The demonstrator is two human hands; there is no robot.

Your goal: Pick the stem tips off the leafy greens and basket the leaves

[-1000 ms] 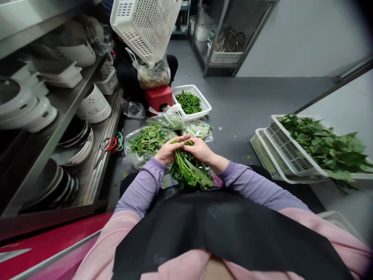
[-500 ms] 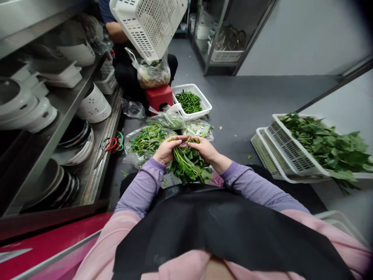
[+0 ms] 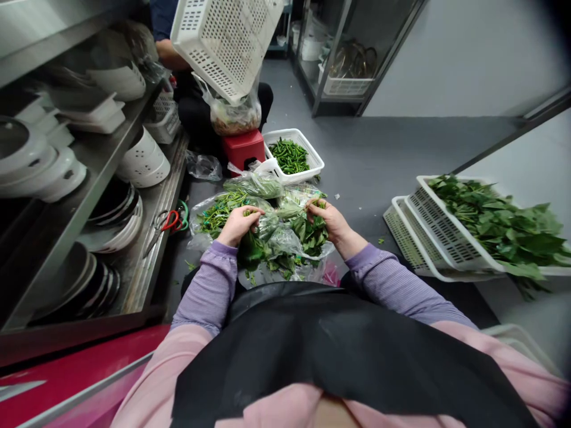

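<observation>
My left hand point(image 3: 242, 226) is closed at the top of some leafy greens point(image 3: 251, 251), whose leaves hang down below the fingers. To the right, my right hand point(image 3: 329, 220) pinches the stems of another part of the leafy greens point(image 3: 313, 236). Between the two hands lies a clear plastic bag point(image 3: 282, 239), with loose leaves around it. Just beyond my left hand, an opened bag holds thin green stems point(image 3: 219, 215). A further plastic bag of greens point(image 3: 254, 184) lies behind it.
White baskets heaped with leafy greens point(image 3: 499, 223) stand at right. Ahead are a basket of green chillies point(image 3: 289, 156), a red stool point(image 3: 243, 148) and a co-worker's arm point(image 3: 172, 54) near a raised white basket point(image 3: 223, 44). Scissors point(image 3: 166, 223) lie on the left shelf point(image 3: 138, 261).
My hands have moved apart, left hand leftward and right hand slightly rightward. The single bunch they held together is now split between them, uncovering the plastic bag. The co-worker's white basket has shifted slightly.
</observation>
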